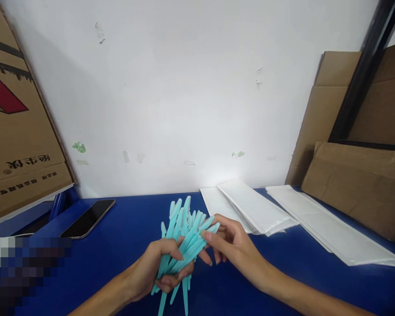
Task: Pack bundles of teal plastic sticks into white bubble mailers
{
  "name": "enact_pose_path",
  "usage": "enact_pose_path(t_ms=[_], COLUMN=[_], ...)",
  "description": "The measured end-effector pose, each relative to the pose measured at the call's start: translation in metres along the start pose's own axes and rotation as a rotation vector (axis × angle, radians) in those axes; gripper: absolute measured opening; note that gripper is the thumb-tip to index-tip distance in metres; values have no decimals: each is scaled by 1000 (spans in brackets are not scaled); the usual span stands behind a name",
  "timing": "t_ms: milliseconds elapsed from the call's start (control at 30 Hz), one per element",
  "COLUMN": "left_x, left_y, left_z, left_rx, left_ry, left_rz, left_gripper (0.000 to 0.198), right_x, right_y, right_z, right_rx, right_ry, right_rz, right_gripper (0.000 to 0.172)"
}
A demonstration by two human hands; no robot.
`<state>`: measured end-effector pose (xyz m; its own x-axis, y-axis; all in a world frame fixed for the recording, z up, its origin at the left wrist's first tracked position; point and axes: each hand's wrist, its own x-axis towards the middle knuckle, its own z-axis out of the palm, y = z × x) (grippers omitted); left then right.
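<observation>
A loose bunch of turquoise eyebrow razors (184,237) fans out above the middle of the table, their pale wider heads pointing up and their thin tapered handles down. My left hand (159,265) wraps round the bunch low down, thumb across the front. At the upper right of the bunch, my right hand (232,241) pinches the head of one razor between thumb and forefinger, with its other fingers curled loosely below. That razor still lies against the others. Parts of the handles are hidden behind my left fingers.
White padded envelopes (253,206) lie behind my right hand, with more white envelopes (329,224) farther right. A phone (88,218) rests on the blue table (118,237) at left. Cardboard boxes (358,188) stand at right, a printed carton (23,131) at left, a white wall behind.
</observation>
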<state>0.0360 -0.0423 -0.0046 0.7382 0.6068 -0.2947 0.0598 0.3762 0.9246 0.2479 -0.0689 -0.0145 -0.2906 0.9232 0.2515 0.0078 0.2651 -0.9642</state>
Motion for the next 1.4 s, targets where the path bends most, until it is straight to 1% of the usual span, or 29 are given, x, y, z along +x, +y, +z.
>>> enact_pose_path(t_ms=[100,167,233,300,333,400,433,467,500,567,600,700,833,967,1067,1233,1300,1400], left_x=[0,0,-1,-3,-3,-5,-6,-6,-7,-9,-10,-13,-16,-15,-12,-12,-12,-12], left_y=[0,1,4,7,8,7,6,4,2,-2,-3,-5,-4,-3,-3,-1,-1,-1], left_z=[-1,0,3,7,10,15,18,20,23,28,31,39,46,46,44,41,38,35], left_rx=[10,30,77,151,197,302,351,390,416,432,430,427,439,454,422,348,348,403], left_ry=[-5,7,18,42,60,86,94,96,98,104,111,125,106,147,133,89,79,105], left_rz=[-10,-19,-36,-79,-95,-96,-84,-71,-68,-118,-144,-161,-118,-120,-147,-203,-213,-212], left_gripper=[14,19,24,23,24,34,38,41,41,39,38,34,31,32,33,33,32,32], right_x=[1,1,1,0,-1,-4,-5,-6,-8,-12,-14,-22,-28,-27,-23,-17,-14,-11], right_y=[0,0,1,3,4,5,5,5,5,4,3,0,-4,-6,-5,-1,0,1], right_z=[-1,-1,0,1,2,3,2,1,0,-4,-5,-7,-7,-8,-8,-2,0,0], right_rx=[-2,-8,-22,-48,-67,-117,-147,-181,-217,-293,-329,-413,-459,-432,-416,-419,-399,-370], right_ry=[-12,-10,-20,-8,22,114,161,194,202,167,136,55,59,58,68,134,147,172], right_rz=[-9,-18,-16,-7,-15,-80,-141,-213,-283,-387,-416,-458,-532,-601,-613,-636,-623,-576], right_gripper=[28,29,29,28,32,53,64,71,72,65,61,54,51,48,48,42,41,38])
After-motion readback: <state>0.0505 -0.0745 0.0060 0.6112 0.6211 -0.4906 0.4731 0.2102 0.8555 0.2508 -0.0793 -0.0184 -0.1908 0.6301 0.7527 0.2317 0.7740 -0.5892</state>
